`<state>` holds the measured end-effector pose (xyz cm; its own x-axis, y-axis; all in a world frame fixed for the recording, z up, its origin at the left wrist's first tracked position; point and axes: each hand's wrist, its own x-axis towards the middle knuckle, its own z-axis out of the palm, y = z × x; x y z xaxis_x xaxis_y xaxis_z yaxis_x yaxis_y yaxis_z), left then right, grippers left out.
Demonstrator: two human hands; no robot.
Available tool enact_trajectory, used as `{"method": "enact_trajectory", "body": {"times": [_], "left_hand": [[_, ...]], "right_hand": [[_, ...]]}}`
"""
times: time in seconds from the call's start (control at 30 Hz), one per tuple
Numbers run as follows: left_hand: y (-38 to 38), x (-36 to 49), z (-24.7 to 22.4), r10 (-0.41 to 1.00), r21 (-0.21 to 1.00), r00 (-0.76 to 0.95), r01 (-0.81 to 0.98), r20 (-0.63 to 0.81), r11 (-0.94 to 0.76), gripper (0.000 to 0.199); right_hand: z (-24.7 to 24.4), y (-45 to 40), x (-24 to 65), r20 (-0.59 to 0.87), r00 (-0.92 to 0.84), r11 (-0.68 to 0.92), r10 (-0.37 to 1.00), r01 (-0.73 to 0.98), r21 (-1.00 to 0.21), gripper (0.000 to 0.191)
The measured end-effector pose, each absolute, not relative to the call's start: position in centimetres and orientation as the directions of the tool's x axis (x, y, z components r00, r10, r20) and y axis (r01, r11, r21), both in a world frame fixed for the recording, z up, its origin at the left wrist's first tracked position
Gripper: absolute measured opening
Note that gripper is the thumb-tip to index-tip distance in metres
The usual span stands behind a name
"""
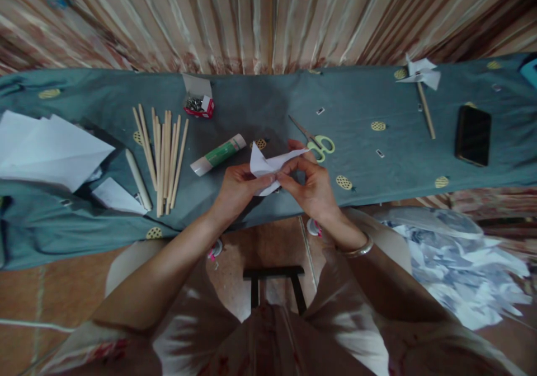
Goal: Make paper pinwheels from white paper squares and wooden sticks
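Between my two hands is a white paper pinwheel (262,166), its points folded and curling, held over the front part of the cloth-covered table. My left hand (240,188) pinches it from the left, thumb near the middle. From the right, the thumb and fingers of my right hand (309,183) close on the paper close to its centre; whether a small pin is there is hidden. Just beyond my right hand lie green-handled scissors (319,145). A glue stick (218,155) with a green label rests beyond my left hand.
Several wooden sticks (166,158), a thicker pale rod (138,180) and white paper sheets (46,149) lie left. A small red box (200,104) of metal pins stands open behind. Rightward are a finished pinwheel (423,76) and a phone (473,135). A bag of paper pieces (457,264) sits below.
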<state>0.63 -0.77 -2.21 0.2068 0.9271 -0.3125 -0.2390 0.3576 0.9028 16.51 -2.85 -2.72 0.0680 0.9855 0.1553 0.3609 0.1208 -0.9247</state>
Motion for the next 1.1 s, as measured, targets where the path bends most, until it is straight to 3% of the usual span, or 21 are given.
{"method": "enact_trajectory", "body": {"times": [0.83,1.1], "left_hand": [[-0.8,0.7,-2.0,0.931,0.911,0.144,-0.203,-0.335,0.359,0.019],[-0.4,0.5,-2.2,0.928,0.886,0.126,-0.279,-0.350,0.372,0.017]], "right_hand": [[-2.4,-2.8,16.4,0.169,0.063,0.138,0.984,0.347,-0.928,0.007],[-2.2,-2.4,17.6,0.208,0.121,0.165,0.971,0.294,-0.941,0.010]]}}
